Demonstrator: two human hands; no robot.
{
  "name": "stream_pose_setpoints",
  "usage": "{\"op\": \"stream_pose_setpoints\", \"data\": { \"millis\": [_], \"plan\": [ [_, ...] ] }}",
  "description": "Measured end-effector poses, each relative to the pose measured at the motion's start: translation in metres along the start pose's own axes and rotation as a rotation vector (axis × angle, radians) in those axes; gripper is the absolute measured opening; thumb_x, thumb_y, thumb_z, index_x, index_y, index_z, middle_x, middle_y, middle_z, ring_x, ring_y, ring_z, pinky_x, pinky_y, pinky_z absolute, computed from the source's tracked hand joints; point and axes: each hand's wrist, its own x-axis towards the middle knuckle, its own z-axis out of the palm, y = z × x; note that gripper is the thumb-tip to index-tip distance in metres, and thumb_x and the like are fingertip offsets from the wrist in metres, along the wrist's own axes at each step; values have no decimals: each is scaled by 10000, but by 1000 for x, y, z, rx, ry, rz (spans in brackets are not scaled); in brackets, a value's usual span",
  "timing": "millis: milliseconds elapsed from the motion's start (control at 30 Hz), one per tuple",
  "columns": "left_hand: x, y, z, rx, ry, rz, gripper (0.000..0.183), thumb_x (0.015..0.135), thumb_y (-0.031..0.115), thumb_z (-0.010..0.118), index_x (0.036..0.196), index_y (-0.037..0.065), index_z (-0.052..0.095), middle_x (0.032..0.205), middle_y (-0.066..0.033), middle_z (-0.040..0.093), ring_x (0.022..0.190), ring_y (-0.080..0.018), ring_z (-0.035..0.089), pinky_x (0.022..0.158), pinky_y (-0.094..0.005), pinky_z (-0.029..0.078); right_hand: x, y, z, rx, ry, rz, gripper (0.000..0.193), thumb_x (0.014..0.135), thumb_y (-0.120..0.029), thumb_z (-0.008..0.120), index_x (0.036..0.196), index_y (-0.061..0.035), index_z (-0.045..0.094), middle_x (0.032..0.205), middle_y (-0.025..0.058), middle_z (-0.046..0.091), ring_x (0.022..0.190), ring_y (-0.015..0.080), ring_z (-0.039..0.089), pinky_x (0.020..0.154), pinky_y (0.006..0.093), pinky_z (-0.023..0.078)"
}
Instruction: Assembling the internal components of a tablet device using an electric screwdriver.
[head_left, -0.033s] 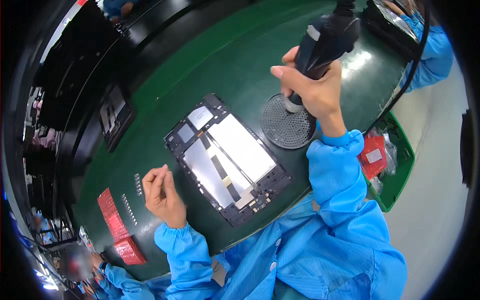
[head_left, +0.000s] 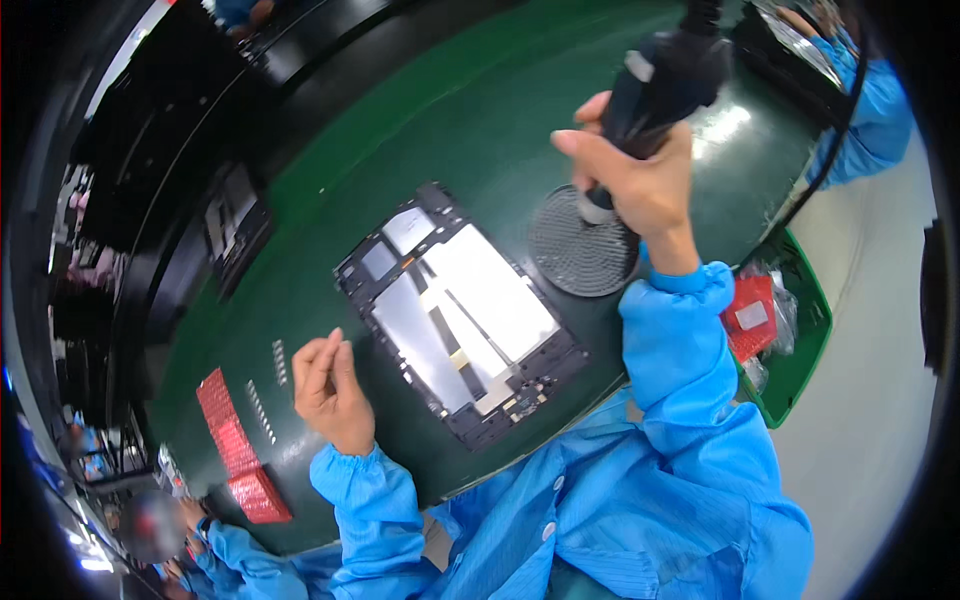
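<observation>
My right hand (head_left: 650, 190) grips a black electric screwdriver (head_left: 664, 88) with its thumb and fingers wrapped round the body. The screwdriver's pale lower end points down over a round, dimpled grey screw tray (head_left: 570, 250); I cannot tell whether they touch. Left of the tray lies an opened tablet (head_left: 480, 300), tilted on the bench, its silvery battery panels and circuit board showing. Beside the tablet's left edge, my left hand (head_left: 335, 395) hovers with thumb and fingertips pinched together. Whatever may be between those fingertips is too small to make out.
Two rows of small metal parts (head_left: 261, 412) and a strip of red bubble wrap (head_left: 228, 430) lie left on the green bench (head_left: 400, 520). Another opened device (head_left: 236, 225) rests at far left. A green bin (head_left: 800, 385) holds red packaging. A black cable (head_left: 845, 135) hangs at right; co-workers sit nearby.
</observation>
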Motion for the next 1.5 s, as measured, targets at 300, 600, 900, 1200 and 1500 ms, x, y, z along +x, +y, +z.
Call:
{"op": "stream_pose_setpoints", "data": {
  "millis": [300,600,900,1200,1500],
  "plan": [
    [-18,5,-13,-435,-147,-514,135,814,6,677,927,-64,650,807,-95,669,671,-125,625,627,-228,510,-12,-30,6,120,-2,-153,245,730,-8,715,943,7,595,632,48,571,497,129,544,494,257,443],
    [3,-6,14,-337,-208,-250,93,812,40,694,865,-35,685,790,-36,639,678,-73,573,607,-190,453,-39,-48,76,186,-302,-179,270,743,31,699,971,-2,559,644,61,591,520,115,559,522,243,459],
    [21,-14,15,-367,-234,-206,115,749,59,736,832,-14,703,779,-73,651,660,-110,594,605,-225,474,-54,-58,129,143,-509,-130,282,765,42,626,998,-7,476,634,86,550,514,152,551,518,282,482],
    [29,-12,11,-431,-373,-357,96,736,35,728,810,-19,700,766,-75,652,647,-95,588,599,-233,478,-54,-27,173,191,-576,-135,240,754,88,664,958,20,555,649,88,593,504,145,583,499,276,491],
    [28,-15,12,-507,-348,-392,85,745,15,716,813,-30,693,763,-58,627,623,-95,586,585,-232,472,-55,-15,178,232,-460,22,171,713,46,729,844,20,623,627,28,611,513,78,581,460,199,442]
  ]
}}
